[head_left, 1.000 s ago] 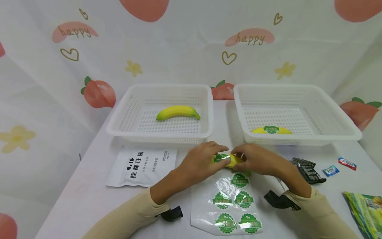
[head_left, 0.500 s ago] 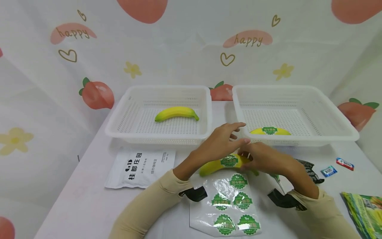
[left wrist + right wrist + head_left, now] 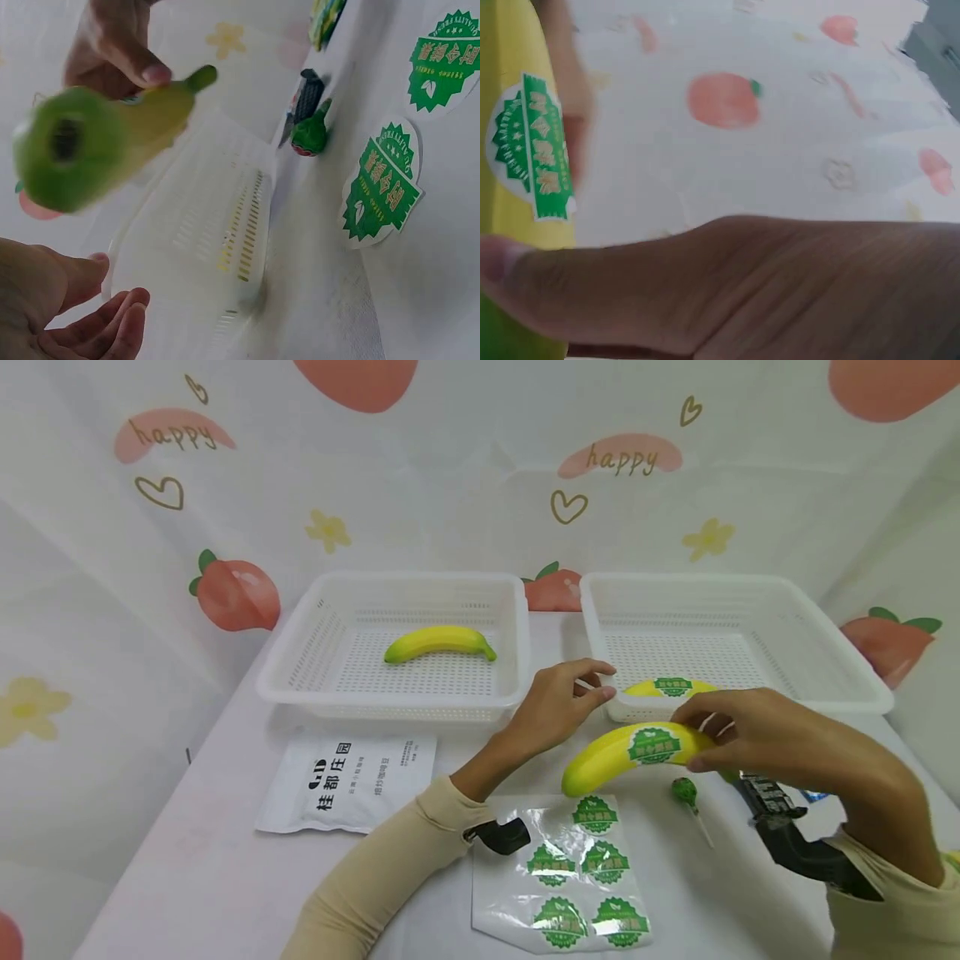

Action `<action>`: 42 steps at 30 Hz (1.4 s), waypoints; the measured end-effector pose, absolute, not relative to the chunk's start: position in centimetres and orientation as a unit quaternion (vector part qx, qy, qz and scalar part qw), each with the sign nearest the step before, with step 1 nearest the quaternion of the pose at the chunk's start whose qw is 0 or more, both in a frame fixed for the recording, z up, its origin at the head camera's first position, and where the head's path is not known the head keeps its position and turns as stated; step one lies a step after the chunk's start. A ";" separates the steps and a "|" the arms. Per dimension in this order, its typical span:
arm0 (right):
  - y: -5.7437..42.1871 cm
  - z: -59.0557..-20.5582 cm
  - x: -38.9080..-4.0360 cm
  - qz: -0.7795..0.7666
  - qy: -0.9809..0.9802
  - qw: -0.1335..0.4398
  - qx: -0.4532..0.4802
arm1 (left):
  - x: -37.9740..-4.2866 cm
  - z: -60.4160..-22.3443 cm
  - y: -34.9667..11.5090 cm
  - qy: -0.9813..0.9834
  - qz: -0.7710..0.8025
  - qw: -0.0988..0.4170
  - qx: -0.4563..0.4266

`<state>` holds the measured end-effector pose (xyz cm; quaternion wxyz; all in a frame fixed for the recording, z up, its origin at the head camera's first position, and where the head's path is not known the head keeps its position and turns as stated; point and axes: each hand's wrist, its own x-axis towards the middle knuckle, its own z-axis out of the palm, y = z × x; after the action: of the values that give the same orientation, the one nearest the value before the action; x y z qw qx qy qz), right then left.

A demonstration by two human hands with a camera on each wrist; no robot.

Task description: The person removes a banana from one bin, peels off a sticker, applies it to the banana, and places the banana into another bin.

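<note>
Two white baskets sit side by side at the back of the bench (image 3: 187,860), with just a narrow gap between their rims. The right hand (image 3: 757,735) has its fingers wrapped around the stem end of a stickered banana (image 3: 637,752), holding it up off the bench just in front of the right basket (image 3: 825,677), whose front rim is right behind it. The left hand (image 3: 558,702) hangs loose, fingers relaxed with nothing in them, right at the near corner of that basket. There's already another labelled banana (image 3: 671,687) lying near the front wall inside, the rest of the basket floor is bare. The left basket (image 3: 300,668) has a plain banana (image 3: 438,643) in the middle. Below the lifted banana there's a sticker sheet (image 3: 562,885) and a small green lollipop (image 3: 684,792), a white pouch (image 3: 345,781) off to the left, and a dark wrapper (image 3: 768,792) under the right wrist.
</note>
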<state>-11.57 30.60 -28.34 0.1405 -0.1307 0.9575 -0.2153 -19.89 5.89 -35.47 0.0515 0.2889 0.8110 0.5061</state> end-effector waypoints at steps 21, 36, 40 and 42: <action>38.3 -24.0 -21.4 -0.166 0.980 0.087 -0.068 | -20.1 -35.8 5.9 0.797 0.527 0.062 0.288; 39.1 -27.9 -26.8 -0.172 0.950 0.254 -0.062 | -20.0 -35.8 5.9 0.797 0.531 0.073 0.278; 38.7 -28.3 -27.0 -0.168 0.946 0.272 -0.056 | -19.9 -35.8 5.9 0.799 0.527 0.074 0.280; 38.6 -28.5 -27.1 -0.170 0.944 0.279 -0.051 | -19.8 -35.7 5.8 0.801 0.523 0.074 0.280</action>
<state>-27.15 38.60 -28.46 0.2791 -0.0507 0.9438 -0.1696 -19.83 5.84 -35.70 0.0736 0.2805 0.8014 0.5232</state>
